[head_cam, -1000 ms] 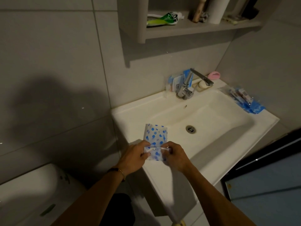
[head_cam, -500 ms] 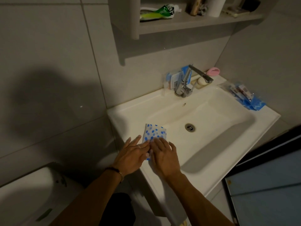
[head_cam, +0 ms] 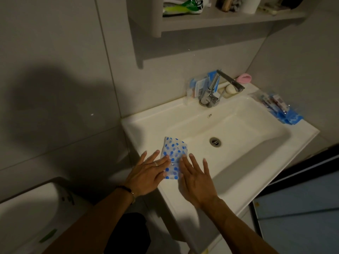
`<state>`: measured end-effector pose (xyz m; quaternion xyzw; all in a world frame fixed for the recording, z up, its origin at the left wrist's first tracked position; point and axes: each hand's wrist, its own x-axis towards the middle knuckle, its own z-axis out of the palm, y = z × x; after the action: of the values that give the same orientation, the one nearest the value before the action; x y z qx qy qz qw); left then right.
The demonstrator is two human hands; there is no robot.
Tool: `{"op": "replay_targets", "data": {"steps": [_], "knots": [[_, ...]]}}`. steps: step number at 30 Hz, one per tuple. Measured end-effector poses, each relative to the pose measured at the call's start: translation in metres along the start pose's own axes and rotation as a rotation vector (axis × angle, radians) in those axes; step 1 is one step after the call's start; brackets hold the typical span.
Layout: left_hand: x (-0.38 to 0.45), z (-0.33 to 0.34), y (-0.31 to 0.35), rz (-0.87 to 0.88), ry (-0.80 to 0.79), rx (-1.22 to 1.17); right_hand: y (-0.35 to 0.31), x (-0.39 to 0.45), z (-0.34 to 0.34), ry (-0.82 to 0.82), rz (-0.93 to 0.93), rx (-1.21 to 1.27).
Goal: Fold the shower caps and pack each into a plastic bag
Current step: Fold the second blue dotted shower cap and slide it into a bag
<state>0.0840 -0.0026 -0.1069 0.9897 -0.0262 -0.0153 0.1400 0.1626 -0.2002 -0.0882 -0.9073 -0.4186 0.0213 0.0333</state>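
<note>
On the sink (head_cam: 146, 138) rim, left hand (head_cam: 146, 174) and right hand (head_cam: 197, 178), fingers flat and spread, should press the folded shower cap (head_cam: 173, 156) evenly to set its creases.

A folded blue-dotted shower cap (head_cam: 173, 157) lay on the sink's (head_cam: 256, 182) front-left rim. The left hand (head_cam: 147, 176) and right hand (head_cam: 195, 178) pressed flat on either side, fingers (head_cam: 185, 162) straight. More packets (head_cam: 278, 107) sat at the back-right corner.

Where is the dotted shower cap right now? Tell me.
The folded shower cap lies on the sink's front left rim, low centre of the head view, between the left hand and right hand, whose straight fingers touch its edges.
</note>
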Motion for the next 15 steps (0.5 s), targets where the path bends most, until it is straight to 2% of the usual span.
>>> {"op": "replay_targets", "data": {"steps": [4, 9, 12, 15], "knots": [[-0.001, 0.002, -0.001, 0.004, -0.006, 0.023, -0.025, 0.025, 0.000, -0.078, -0.056, 0.057], [-0.005, -0.004, 0.003, -0.035, -0.088, -0.003, 0.008, -0.011, 0.012, -0.103, -0.057, 0.087], [-0.003, -0.007, 0.010, -0.048, -0.038, 0.035, 0.024, -0.015, -0.001, -0.016, -0.123, -0.069], [0.003, -0.013, 0.024, -0.012, 0.038, 0.201, 0.012, -0.001, -0.006, 0.106, -0.181, -0.056]]}}
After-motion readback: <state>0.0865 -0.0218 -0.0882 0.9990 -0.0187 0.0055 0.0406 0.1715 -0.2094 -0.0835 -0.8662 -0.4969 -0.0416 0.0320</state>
